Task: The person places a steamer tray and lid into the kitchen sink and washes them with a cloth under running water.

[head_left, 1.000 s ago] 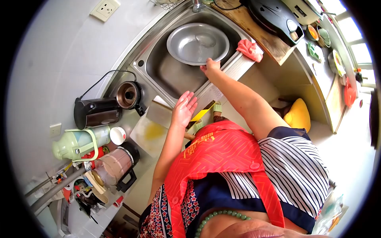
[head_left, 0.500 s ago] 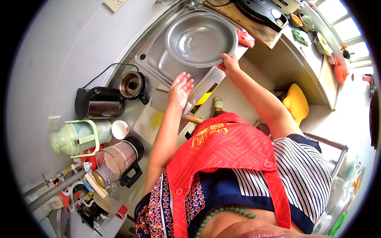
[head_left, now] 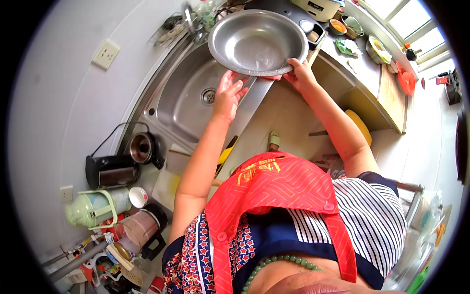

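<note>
A round steel basin is held up over the right part of the sink, and its shiny inside faces the camera. My right hand grips its lower right rim, thumb on the inner side. Just below the lower left rim is my left hand, palm up with fingers apart; whether its fingertips touch the basin I cannot tell. The drain shows in the sink. A bit of red cloth shows beneath the basin, mostly hidden.
The faucet stands at the sink's back. On the left are a black kettle, a green thermos, a white cup and a blender. Bowls and a steel pot stand on the right counter. A yellow object is below.
The basin has been raised out of the sink and moved right, with my right hand on its rim. My left hand has come up close to the basin. The camera view has shifted.
</note>
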Demonstrator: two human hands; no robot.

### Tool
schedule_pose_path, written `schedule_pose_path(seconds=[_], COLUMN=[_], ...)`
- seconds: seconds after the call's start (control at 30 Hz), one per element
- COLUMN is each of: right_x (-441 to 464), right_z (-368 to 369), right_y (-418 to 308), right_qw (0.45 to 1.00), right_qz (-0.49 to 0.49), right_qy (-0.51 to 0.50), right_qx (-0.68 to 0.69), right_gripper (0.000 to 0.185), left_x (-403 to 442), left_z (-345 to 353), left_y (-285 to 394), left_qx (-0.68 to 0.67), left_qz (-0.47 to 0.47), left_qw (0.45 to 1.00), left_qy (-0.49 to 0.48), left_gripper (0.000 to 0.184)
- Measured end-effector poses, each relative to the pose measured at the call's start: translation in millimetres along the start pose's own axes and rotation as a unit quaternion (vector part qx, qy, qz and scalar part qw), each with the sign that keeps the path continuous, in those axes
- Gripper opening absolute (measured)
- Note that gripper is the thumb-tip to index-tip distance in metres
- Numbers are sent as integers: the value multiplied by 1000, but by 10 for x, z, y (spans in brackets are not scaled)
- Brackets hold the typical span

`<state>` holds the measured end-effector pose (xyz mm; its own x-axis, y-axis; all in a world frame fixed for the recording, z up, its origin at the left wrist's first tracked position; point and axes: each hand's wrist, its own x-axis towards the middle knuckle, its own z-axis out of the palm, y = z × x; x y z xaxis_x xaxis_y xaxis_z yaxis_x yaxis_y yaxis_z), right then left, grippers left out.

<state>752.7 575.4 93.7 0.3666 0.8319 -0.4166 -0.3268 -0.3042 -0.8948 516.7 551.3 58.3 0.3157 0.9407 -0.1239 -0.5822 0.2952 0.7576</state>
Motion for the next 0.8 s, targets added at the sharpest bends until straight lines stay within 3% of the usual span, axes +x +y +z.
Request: schedule_pose_path(seconds=[0.2, 0.33, 0.53, 0.63, 0.77, 0.8], right_x=[1075, 1600, 2288, 2426, 3005, 2815], right_z=[-417, -521, -679, -648, -781, -712], right_y=[-572, -817, -987, -1053, -912, -990], right_qw=[999, 998, 993, 992, 976, 976], right_qz=[-44, -45, -85, -91, -35, -21], right_qy=[2, 24, -20, -11, -123, -89], right_qx=[21, 43, 76, 90, 174, 199], right_gripper=[31, 29, 36, 30, 58, 58], left_x=[1193, 1843, 2441, 2660, 2732, 2713], left_z=[678, 911, 1251, 1268, 1365, 1359], left_y=[-202, -381, -489, -512, -512, -518], left_qx=[-38, -46, 1, 31, 69, 73], left_qz=[8, -11, 2, 6, -7, -14], left_qw=[998, 999, 999, 999, 997, 997], left_qy=[-50, -27, -35, -40, -16, -10], left_gripper=[69, 79, 75, 71, 73, 73])
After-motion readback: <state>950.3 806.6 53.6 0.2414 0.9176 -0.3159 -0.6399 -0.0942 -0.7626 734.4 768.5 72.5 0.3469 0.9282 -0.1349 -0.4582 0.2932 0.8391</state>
